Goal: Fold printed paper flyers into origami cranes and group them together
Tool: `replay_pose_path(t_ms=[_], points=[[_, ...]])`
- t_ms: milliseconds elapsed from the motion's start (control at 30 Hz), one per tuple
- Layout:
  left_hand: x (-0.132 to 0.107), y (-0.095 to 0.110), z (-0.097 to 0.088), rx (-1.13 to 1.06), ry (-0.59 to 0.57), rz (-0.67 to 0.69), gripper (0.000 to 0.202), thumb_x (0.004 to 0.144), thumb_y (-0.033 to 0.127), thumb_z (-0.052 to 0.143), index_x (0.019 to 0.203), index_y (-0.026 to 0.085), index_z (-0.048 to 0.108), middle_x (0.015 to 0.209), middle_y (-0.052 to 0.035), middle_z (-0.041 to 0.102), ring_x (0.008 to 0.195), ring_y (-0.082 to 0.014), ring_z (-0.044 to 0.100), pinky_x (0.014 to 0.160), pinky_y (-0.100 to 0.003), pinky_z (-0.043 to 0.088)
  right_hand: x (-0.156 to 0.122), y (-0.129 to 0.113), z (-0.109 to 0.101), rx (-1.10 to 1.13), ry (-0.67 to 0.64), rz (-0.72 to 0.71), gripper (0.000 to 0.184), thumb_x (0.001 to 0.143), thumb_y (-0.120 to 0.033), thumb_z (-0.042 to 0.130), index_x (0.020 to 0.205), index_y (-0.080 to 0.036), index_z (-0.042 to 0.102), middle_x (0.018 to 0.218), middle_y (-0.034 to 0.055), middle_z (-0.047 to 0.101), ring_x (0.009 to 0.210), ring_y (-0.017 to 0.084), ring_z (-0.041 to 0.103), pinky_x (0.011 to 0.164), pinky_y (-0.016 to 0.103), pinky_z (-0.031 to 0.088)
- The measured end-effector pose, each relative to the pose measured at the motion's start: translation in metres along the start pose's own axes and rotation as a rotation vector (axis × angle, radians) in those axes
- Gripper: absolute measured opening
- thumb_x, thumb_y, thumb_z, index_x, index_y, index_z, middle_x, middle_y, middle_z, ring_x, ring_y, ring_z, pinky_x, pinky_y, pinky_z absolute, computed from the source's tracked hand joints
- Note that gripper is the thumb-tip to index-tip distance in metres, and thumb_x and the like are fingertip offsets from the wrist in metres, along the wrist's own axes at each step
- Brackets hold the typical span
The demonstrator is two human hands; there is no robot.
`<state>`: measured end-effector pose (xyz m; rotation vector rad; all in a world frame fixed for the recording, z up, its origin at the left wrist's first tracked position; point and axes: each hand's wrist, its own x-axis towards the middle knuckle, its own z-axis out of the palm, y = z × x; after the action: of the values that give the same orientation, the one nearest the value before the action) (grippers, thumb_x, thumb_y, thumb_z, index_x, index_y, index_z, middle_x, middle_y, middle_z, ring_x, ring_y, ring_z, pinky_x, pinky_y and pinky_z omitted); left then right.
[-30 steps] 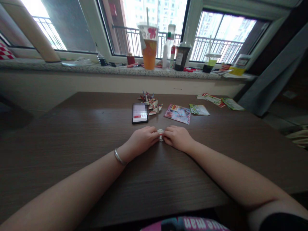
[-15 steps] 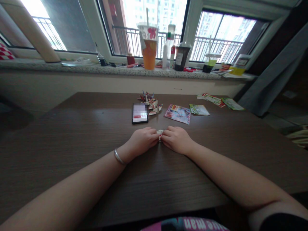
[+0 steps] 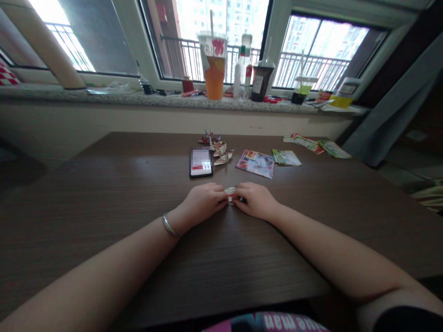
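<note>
A small folded piece of printed paper point(image 3: 230, 191) lies on the dark wooden table point(image 3: 104, 193) between my two hands. My left hand point(image 3: 204, 203), with a silver bangle on its wrist, has its fingers curled and pinches the paper's left side. From the other side, my right hand point(image 3: 254, 200) pinches the paper with closed fingers. Most of the paper is hidden by my fingertips. Both forearms rest on the table.
A phone point(image 3: 201, 162) lies beyond my hands, next to a pile of folded paper cranes point(image 3: 217, 146). Printed sheets point(image 3: 256, 163) and more leaflets point(image 3: 285, 157) lie to the right. Drink cups point(image 3: 214, 64) and bottles stand on the windowsill.
Both hands stay pinched on the folded paper; the fingers have shifted slightly and the paper has been worked a little flatter.
</note>
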<state>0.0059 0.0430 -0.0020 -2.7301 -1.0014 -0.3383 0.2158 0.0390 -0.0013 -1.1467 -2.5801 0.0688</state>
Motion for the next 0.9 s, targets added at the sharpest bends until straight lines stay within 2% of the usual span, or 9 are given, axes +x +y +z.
replay_pose_path(t_ms=[167,300,433,533,700,833,900], points=[[0.0,0.004,-0.005,0.023,-0.023,0.034,0.017,0.093,0.026,0.051,0.089,0.018,0.066,0.078,-0.0035,0.068,0.071,-0.0176,0.064,0.06,-0.026,0.044,0.004,0.004,0.001,0.073,-0.046,0.085,0.014,0.087,-0.027,0.055,0.081,-0.018,0.065,0.083,0.0037,0.065,0.076,0.016,0.057,0.066,0.026,0.037],[0.0,0.005,-0.006,0.055,-0.044,0.111,0.013,0.091,0.019,0.053,0.094,0.016,0.065,0.082,-0.0047,0.07,0.071,-0.018,0.065,0.061,-0.027,0.047,0.007,0.01,0.002,0.142,-0.066,0.139,0.018,0.087,-0.029,0.055,0.074,-0.018,0.062,0.078,0.0026,0.064,0.071,0.014,0.054,0.062,0.025,0.034],[-0.001,0.005,-0.007,0.059,-0.044,0.181,0.02,0.09,0.015,0.054,0.109,0.018,0.062,0.092,-0.0059,0.069,0.081,-0.0185,0.066,0.067,-0.028,0.05,0.007,0.014,0.002,0.201,-0.068,0.133,0.017,0.086,-0.028,0.057,0.074,-0.017,0.062,0.074,0.0012,0.063,0.067,0.013,0.052,0.06,0.024,0.032],[-0.002,0.003,-0.008,0.063,-0.056,0.187,0.026,0.09,0.015,0.055,0.115,0.017,0.06,0.095,-0.0065,0.069,0.083,-0.0183,0.065,0.07,-0.028,0.05,0.006,0.016,0.002,0.219,-0.077,0.131,0.021,0.086,-0.031,0.058,0.071,-0.017,0.061,0.071,0.0015,0.062,0.066,0.013,0.051,0.06,0.024,0.032],[-0.002,-0.003,-0.009,0.047,-0.062,0.287,0.038,0.09,0.012,0.055,0.127,0.02,0.054,0.1,-0.0068,0.067,0.084,-0.0172,0.063,0.072,-0.027,0.049,0.005,0.022,0.003,0.254,-0.085,0.106,0.018,0.085,-0.029,0.061,0.072,-0.016,0.062,0.073,0.0023,0.062,0.067,0.013,0.051,0.062,0.024,0.033],[-0.002,-0.006,-0.009,0.031,-0.06,0.314,0.037,0.091,0.015,0.054,0.128,0.019,0.053,0.099,-0.0065,0.068,0.08,-0.0169,0.062,0.073,-0.029,0.049,0.004,0.027,0.004,0.286,-0.086,0.065,0.016,0.085,-0.026,0.06,0.073,-0.016,0.062,0.074,0.0025,0.063,0.07,0.014,0.053,0.065,0.024,0.035],[-0.001,-0.006,-0.01,0.019,-0.044,0.335,0.035,0.092,0.016,0.054,0.127,0.021,0.054,0.1,-0.0061,0.068,0.088,-0.0182,0.063,0.079,-0.03,0.049,0.004,0.028,0.005,0.283,-0.092,0.053,0.016,0.086,-0.025,0.059,0.073,-0.016,0.062,0.075,0.0029,0.063,0.072,0.014,0.054,0.067,0.024,0.036]])
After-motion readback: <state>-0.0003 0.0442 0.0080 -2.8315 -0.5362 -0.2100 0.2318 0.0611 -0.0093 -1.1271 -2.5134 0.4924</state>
